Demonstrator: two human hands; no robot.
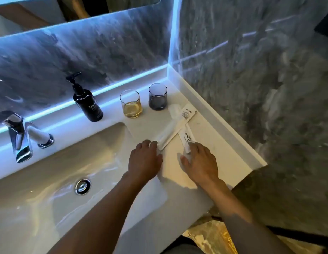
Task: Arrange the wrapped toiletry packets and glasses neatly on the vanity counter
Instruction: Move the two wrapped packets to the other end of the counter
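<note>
Two long white wrapped packets lie crossed on the white vanity counter [220,149] to the right of the basin. One packet [175,129] runs from near my left hand up to the right; a shorter printed packet [187,138] crosses under it. My left hand [144,160] rests flat with its fingertips touching the long packet's near end. My right hand [199,162] lies flat with fingertips on the printed packet's near end. An amber glass [131,103] and a dark grey glass [158,96] stand upright side by side behind the packets. A small clear wrapped item [174,110] lies beside the grey glass.
A black pump bottle [88,103] stands left of the glasses. The basin [68,180] with its drain [83,186] fills the left, with a chrome tap [18,138] behind it. Marble walls close the back and right; the counter ends at a raised right lip.
</note>
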